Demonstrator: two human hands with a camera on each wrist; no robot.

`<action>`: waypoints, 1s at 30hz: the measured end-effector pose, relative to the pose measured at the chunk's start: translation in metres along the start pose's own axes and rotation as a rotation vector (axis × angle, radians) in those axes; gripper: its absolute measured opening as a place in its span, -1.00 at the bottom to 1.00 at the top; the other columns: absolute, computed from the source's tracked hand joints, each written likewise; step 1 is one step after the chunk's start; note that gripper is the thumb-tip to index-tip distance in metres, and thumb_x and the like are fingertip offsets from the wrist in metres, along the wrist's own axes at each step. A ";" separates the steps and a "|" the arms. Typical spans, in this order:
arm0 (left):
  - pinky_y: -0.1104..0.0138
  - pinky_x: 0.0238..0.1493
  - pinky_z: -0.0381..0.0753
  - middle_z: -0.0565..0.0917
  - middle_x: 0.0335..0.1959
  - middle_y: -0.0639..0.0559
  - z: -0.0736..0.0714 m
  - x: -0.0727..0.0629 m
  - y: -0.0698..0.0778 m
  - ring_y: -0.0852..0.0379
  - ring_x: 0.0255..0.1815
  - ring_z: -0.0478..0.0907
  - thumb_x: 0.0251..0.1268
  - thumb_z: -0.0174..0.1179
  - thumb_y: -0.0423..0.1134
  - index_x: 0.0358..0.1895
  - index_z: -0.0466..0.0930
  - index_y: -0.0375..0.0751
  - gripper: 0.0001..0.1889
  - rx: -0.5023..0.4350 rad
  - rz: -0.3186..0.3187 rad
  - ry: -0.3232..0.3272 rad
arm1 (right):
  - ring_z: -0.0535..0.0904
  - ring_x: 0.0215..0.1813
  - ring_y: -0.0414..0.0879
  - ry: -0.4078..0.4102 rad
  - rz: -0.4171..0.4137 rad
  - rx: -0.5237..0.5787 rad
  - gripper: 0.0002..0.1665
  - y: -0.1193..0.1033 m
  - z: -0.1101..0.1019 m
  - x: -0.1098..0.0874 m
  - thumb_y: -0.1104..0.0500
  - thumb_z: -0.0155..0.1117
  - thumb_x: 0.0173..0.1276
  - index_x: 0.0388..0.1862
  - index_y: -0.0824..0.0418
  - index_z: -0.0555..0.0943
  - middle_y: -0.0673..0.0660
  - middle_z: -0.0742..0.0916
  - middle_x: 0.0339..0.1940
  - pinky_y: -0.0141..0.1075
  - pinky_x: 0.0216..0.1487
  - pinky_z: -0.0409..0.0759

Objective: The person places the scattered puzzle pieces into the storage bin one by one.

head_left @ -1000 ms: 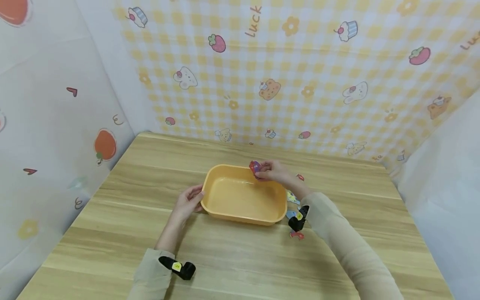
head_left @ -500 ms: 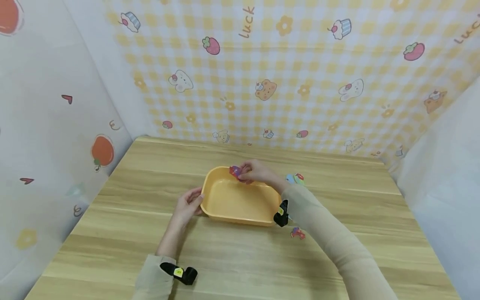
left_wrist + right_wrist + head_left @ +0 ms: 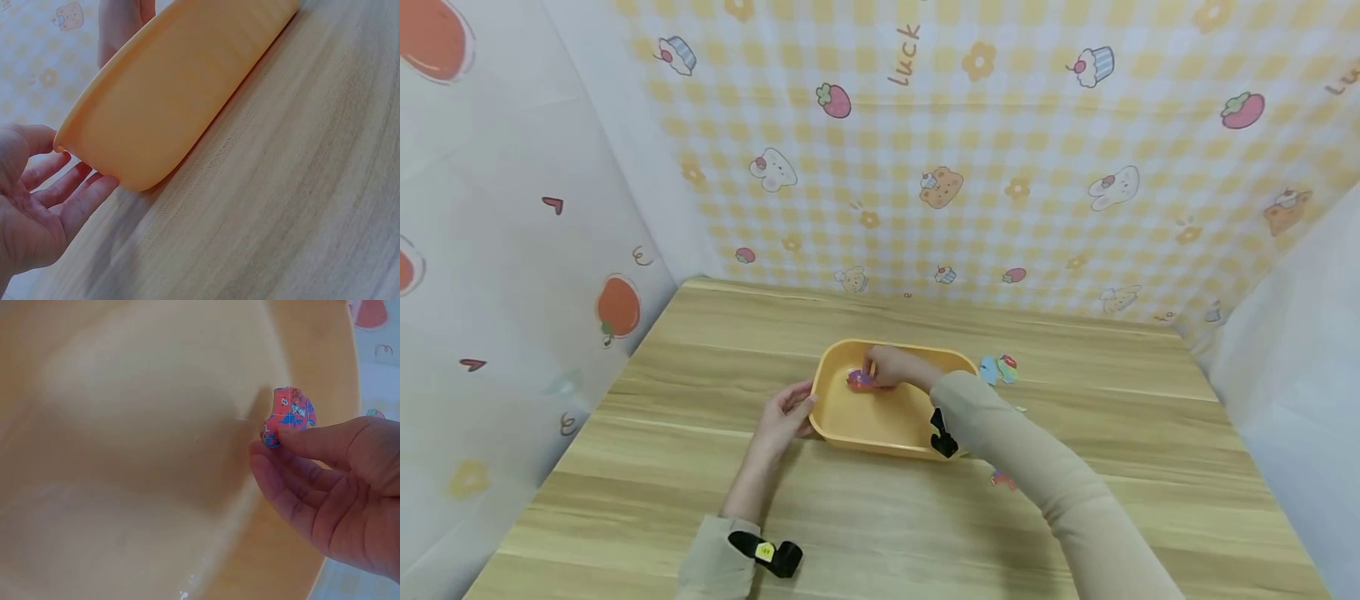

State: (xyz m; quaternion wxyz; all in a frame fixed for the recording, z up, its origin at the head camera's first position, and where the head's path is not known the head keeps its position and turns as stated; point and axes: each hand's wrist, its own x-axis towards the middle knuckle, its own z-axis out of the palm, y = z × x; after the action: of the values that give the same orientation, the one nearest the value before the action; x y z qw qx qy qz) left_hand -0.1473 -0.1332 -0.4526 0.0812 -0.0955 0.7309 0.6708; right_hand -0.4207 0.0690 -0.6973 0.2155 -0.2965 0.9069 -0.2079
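Note:
A yellow plastic basin (image 3: 880, 454) stands on the wooden table. My left hand (image 3: 782, 417) holds its left end, thumb at the rim and fingers against the outer wall; the left wrist view shows this hand (image 3: 44, 200) at the basin's corner (image 3: 144, 119). Inside the basin, my right hand (image 3: 895, 367) pinches a small flat cutout (image 3: 859, 381) near the back left. In the right wrist view, the cutout (image 3: 290, 412) has red, blue and purple print and sits between thumb and fingertips, over the basin floor. Whether it touches the floor, I cannot tell.
Right of the basin lie a light blue cutout (image 3: 989, 370) and a green and red one (image 3: 1008, 368). A red and purple cutout (image 3: 1002, 478) lies nearer, partly behind the right sleeve (image 3: 1022, 458). A yellow checked cloth (image 3: 865, 167) hangs behind the table.
My right hand has moved left and down from above the basin's back rim into the basin, carrying the cutout. The left hand has kept its hold at the left end.

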 end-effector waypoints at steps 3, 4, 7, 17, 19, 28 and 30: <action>0.45 -0.30 0.67 0.40 0.21 -0.33 0.000 0.000 0.000 0.09 -0.10 0.58 0.31 0.02 -0.34 0.24 0.30 -0.31 -0.57 0.003 -0.013 -0.002 | 0.56 -0.65 -0.19 0.003 0.020 -0.058 -0.77 0.014 0.012 0.018 0.17 0.33 0.02 -0.33 -0.09 0.55 -0.04 0.64 -0.44 -0.36 -0.71 0.55; 0.43 -0.28 0.68 0.40 0.21 -0.34 0.000 0.000 0.000 0.05 -0.07 0.57 0.31 0.02 -0.33 0.24 0.29 -0.32 -0.56 0.007 -0.011 -0.005 | 0.55 -0.62 -0.19 0.017 0.019 -0.080 -0.78 0.007 0.009 0.014 0.17 0.34 0.01 -0.36 -0.09 0.56 -0.04 0.63 -0.44 -0.37 -0.68 0.54; 0.41 -0.25 0.68 0.39 0.21 -0.33 -0.002 -0.002 0.001 -0.05 0.00 0.55 0.32 0.01 -0.32 0.24 0.29 -0.31 -0.57 0.015 -0.014 -0.004 | 0.50 -0.47 -0.17 0.053 0.000 -0.161 -0.85 -0.059 -0.025 -0.035 0.24 0.29 0.02 -0.40 0.02 0.59 -0.01 0.61 -0.40 -0.40 -0.50 0.51; 0.40 -0.19 0.67 0.37 0.23 -0.34 -0.003 -0.004 0.001 -0.10 0.08 0.49 0.36 -0.02 -0.27 0.26 0.26 -0.32 -0.56 0.002 0.007 -0.050 | 0.51 -0.34 -0.21 0.061 -0.006 -0.094 -0.86 -0.168 -0.094 -0.132 0.17 0.22 0.18 -0.27 0.15 0.61 0.00 0.66 -0.32 -0.47 -0.30 0.55; 0.42 -0.21 0.67 0.38 0.22 -0.33 -0.003 -0.003 0.002 -0.07 0.07 0.49 0.35 -0.01 -0.27 0.26 0.26 -0.32 -0.56 0.002 0.003 -0.046 | 0.55 -0.29 -0.17 0.035 0.015 -0.095 -0.75 -0.170 -0.096 -0.133 0.13 0.27 0.18 -0.16 0.18 0.59 0.05 0.68 -0.27 -0.42 -0.24 0.58; 0.48 -0.28 0.65 0.40 0.19 -0.34 -0.001 0.000 0.001 0.09 -0.06 0.54 0.34 0.00 -0.29 0.24 0.28 -0.34 -0.56 -0.005 -0.012 -0.039 | 0.58 -0.23 -0.10 0.040 0.027 -0.037 -0.59 -0.133 -0.088 -0.131 0.10 0.29 0.17 0.01 0.11 0.49 0.09 0.67 -0.22 -0.35 -0.25 0.59; 0.49 -0.29 0.64 0.41 0.20 -0.32 -0.001 0.001 0.001 0.10 -0.07 0.54 0.34 0.01 -0.28 0.25 0.28 -0.32 -0.56 -0.006 -0.018 -0.036 | 0.58 -0.26 -0.08 0.036 0.030 -0.001 -0.62 -0.163 -0.111 -0.163 0.16 0.28 0.17 -0.02 0.17 0.51 0.15 0.67 -0.26 -0.37 -0.28 0.58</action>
State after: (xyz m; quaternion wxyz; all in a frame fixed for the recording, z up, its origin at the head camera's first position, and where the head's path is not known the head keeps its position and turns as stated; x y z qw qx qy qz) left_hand -0.1483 -0.1344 -0.4515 0.1001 -0.0902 0.7265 0.6739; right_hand -0.2859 0.0784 -0.4802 0.2021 -0.2795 0.9150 -0.2093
